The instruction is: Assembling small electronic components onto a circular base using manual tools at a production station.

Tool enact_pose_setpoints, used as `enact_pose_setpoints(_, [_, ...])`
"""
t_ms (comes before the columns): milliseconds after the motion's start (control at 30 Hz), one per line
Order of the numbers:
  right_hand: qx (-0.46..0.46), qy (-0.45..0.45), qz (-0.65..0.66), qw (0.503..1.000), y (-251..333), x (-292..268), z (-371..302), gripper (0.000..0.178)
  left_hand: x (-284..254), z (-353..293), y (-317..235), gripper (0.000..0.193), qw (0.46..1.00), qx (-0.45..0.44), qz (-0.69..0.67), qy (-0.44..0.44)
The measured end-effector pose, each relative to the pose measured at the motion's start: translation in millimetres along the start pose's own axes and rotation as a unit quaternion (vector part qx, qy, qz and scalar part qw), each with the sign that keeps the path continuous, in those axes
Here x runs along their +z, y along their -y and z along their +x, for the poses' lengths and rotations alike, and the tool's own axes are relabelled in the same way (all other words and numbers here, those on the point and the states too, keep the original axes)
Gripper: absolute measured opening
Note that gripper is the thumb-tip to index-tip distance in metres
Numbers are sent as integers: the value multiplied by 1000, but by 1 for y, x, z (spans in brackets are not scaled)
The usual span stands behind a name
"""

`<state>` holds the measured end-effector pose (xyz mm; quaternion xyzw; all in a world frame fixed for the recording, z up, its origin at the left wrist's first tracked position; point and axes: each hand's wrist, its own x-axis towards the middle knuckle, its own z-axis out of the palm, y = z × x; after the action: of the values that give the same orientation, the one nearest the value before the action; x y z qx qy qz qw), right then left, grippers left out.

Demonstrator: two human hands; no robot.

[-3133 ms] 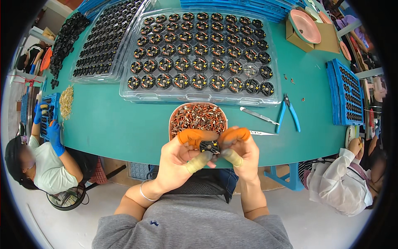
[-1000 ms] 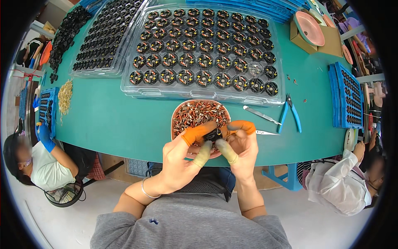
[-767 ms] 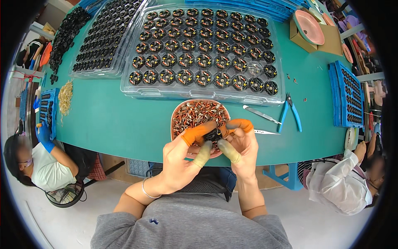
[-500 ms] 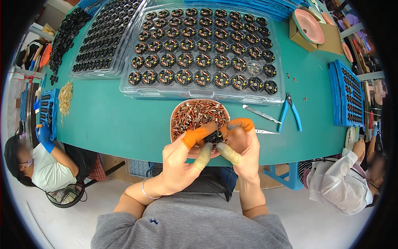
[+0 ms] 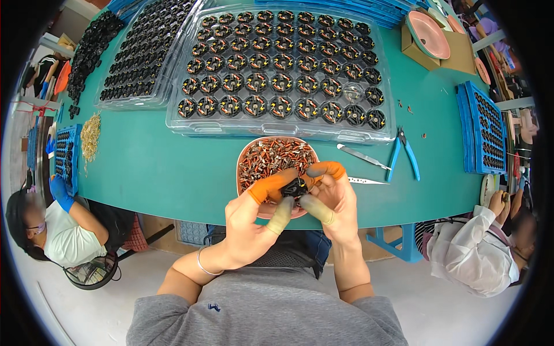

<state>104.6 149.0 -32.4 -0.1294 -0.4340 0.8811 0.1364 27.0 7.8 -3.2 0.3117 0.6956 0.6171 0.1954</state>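
Note:
A small round black plastic part (image 5: pixel 295 187) is held between my two hands, over the near side of a pink bowl (image 5: pixel 238 173). My left hand (image 5: pixel 248 216) closes on it from the left with thumb and index finger. On the other side, my right hand (image 5: pixel 336 210) pinches the part's right edge. Both hands wear orange and pale yellow finger cots. Small copper-and-dark cylindrical pieces (image 5: pixel 271 158) fill the bowl. The fingers cover much of the black part, so its details are hard to make out.
Behind the bowl stands a clear tray (image 5: pixel 265 128) of round black assemblies, with another tray (image 5: pixel 124 102) to its left. Tweezers (image 5: pixel 363 157), blue-handled cutters (image 5: pixel 411 157) and a pointed silver tool (image 5: pixel 369 181) lie right. Co-workers sit at both sides.
My right index finger and thumb have shifted slightly left and up. The black part has turned a little and shows more between my fingers.

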Motion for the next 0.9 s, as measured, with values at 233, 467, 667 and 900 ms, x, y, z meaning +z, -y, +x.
enact_pose_setpoints(233, [-36, 5, -64, 997, -6, 2, -2, 48, -2, 1, -3, 31, 996, 51, 71, -8])
enact_pose_setpoints(467, [-43, 21, -75, 996, 11, -1, 7, 47, -17, 24, -11, 41, 987, 82, 135, 38])
enact_pose_setpoints(667, [-106, 13, -210, 972, 15, 10, 9, 44, -23, 38, -24, 40, 991, 31, 103, 83])
enact_pose_setpoints(900, [13, 12, -172, 985, 14, 2, 10, 43, -34, 35, -3, 31, 986, -137, -62, 70])
